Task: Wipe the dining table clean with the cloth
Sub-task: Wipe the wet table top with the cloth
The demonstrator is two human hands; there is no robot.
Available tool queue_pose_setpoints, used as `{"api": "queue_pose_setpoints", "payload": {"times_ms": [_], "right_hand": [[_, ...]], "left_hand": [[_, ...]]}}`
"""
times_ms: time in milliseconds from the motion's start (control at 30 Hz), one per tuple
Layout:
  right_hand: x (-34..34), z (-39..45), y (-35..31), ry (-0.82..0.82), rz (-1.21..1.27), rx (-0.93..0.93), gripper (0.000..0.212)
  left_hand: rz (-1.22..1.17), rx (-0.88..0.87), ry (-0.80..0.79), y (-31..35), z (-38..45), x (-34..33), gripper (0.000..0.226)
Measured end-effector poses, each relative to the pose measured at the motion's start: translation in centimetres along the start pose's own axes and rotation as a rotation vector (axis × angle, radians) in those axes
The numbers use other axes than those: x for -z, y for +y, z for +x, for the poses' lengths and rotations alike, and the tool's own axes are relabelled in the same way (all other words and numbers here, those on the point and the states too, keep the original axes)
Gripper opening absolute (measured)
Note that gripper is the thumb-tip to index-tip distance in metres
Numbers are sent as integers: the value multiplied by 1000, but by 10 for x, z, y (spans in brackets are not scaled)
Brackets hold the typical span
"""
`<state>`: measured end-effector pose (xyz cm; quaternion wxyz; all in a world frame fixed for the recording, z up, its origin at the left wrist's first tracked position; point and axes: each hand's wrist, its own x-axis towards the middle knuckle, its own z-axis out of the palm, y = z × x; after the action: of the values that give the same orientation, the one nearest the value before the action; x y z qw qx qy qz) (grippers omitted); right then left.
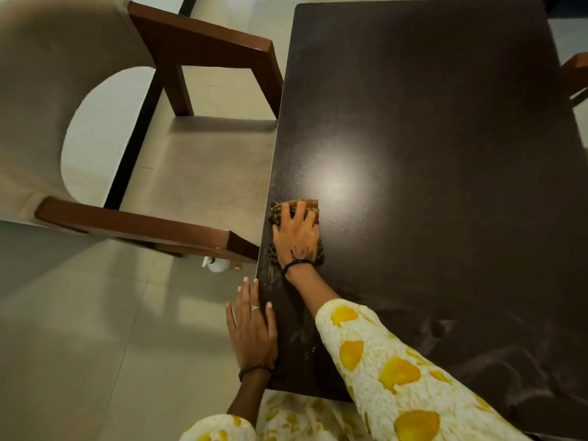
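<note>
Dark brown bench (429, 128), broad and glossy, with a soft glare patch near its middle and pale smeary streaks along the near left edge and the near right corner. To the left, well apart from the top, an upholstered beige chair (35, 100) with brown wooden arms, standing on a pale tiled floor (79, 345). At the far right edge, a sliver of another wooden chair (576, 78). Yellow-spotted white sleeve (397, 367) reaching in from the lower right. Left hand (251, 329) laid flat along the bench's left edge, fingers straight and released, a ring on one of them and a beaded band at the wrist. Right hand (297, 237) pressed palm-down on the cloth, fingers spread over it, a dark band at the wrist. Folded brown patterned cloth (305, 206) flat on the bench near its left edge, under that hand. Small white object (218, 265) on the floor below the chair arm, too blurred to identify.
</note>
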<state>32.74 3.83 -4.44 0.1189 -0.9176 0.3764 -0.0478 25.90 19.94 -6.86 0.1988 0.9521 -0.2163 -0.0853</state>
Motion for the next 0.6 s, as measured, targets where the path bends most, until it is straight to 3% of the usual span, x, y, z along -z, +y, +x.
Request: {"api": "queue_pose_setpoints", "payload": {"times_ms": [400, 600], "right_hand": [[-11, -95, 3, 42, 9, 239, 50], [-6, -39, 14, -3, 77, 291, 52]], "left_hand": [[-115, 75, 23, -7, -4, -1, 57], [-158, 46, 22, 1, -11, -3, 55]]}}
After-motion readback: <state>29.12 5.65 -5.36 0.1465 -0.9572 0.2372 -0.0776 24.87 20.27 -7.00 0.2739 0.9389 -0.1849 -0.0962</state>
